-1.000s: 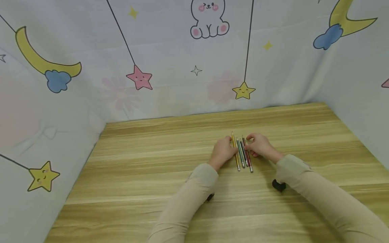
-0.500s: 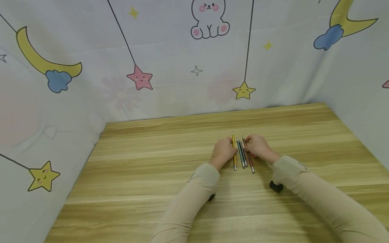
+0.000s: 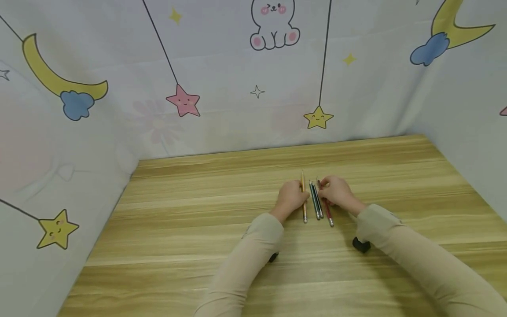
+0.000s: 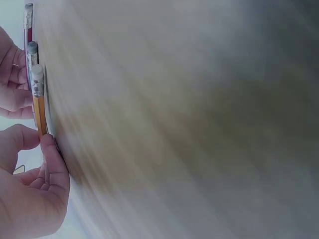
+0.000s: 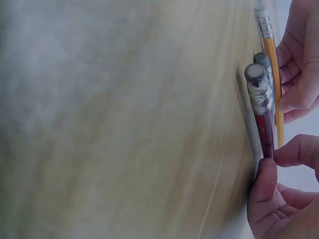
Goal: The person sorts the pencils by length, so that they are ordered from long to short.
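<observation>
My left hand [image 3: 291,197] pinches a yellow pencil [image 3: 305,211] between thumb and finger; its white eraser end points toward me. On the right, my right hand [image 3: 337,192] pinches a dark red pencil [image 3: 328,212] the same way. Between the two hands a green pencil [image 3: 314,200] and a black pencil [image 3: 319,205] lie close together on the table, erasers toward me. In the left wrist view the yellow pencil [image 4: 39,107] passes between thumb and fingertip. The right wrist view has the dark red pencil [image 5: 264,127] nearest, its metal band and eraser tilted up over the table.
The wood-grain table [image 3: 178,229] spreads around both arms. A white cloth [image 3: 222,66] printed with stars, moons and a bear hangs behind and along both sides. Black bands with a dark block [image 3: 361,245] sit at the wrists.
The yellow pencil has swung straighter and moved left, away from the middle pair. The dark red pencil's eraser end has shifted right, widening the gaps beside the green and black pencils.
</observation>
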`<state>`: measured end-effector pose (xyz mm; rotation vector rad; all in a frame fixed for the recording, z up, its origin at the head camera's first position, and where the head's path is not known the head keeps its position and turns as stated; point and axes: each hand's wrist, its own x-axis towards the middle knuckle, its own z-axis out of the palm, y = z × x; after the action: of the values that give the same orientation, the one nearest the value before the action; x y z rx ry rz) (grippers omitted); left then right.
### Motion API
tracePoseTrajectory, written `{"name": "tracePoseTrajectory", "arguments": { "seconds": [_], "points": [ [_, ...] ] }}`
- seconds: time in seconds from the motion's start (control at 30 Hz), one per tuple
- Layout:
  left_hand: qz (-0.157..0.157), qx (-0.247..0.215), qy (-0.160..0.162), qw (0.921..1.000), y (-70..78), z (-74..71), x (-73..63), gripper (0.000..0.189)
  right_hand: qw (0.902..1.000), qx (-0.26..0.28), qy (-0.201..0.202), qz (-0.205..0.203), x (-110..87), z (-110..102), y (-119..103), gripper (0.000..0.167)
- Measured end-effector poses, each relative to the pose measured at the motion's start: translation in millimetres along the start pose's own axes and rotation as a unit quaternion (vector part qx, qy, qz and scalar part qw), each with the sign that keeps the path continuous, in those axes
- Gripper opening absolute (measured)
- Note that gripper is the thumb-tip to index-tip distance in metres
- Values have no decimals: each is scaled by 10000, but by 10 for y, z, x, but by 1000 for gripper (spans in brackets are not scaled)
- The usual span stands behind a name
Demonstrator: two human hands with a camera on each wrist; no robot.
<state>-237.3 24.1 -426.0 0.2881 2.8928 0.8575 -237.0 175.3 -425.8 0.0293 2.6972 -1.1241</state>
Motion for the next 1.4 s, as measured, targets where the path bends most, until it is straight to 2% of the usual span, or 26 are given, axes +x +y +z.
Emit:
{"name": "tracePoseTrajectory", "arguments": {
  "seconds": [0.2, 0.3, 0.4, 0.5, 0.73, 0.87, 1.03, 1.4],
  "points": [
    [166, -318, 10, 9994, -54, -3, -1, 11, 9995, 281, 59, 140, 0, 2, -27, 31],
    [264, -500, 61, 9984, -66, -18, -2, 18, 9982, 560, 110, 189, -11, -11, -69, 29],
    [267, -731, 19, 9970, -72, -43, -12, 25, 9962, 848, 167, 79, -24, -25, -108, 28],
    [225, -1005, -52, 9947, -73, -81, -35, 25, 9934, 1126, 188, -63, -40, -34, -150, 27],
    [137, -1997, -279, 9794, -79, -192, -117, 24, 9820, 1818, 16, -510, -128, -47, -279, 30],
    [153, -2357, -407, 9709, -83, -230, -153, 24, 9729, 2210, -140, -662, -200, -38, -357, 30],
    [136, -2501, -498, 9669, -103, -261, -199, 23, 9630, 2550, -334, -812, -260, -1, -425, 29],
    [38, -2590, -686, 9634, -154, -377, -341, 19, 9540, 2790, -621, -905, -291, 124, -473, 29]
  ]
}}
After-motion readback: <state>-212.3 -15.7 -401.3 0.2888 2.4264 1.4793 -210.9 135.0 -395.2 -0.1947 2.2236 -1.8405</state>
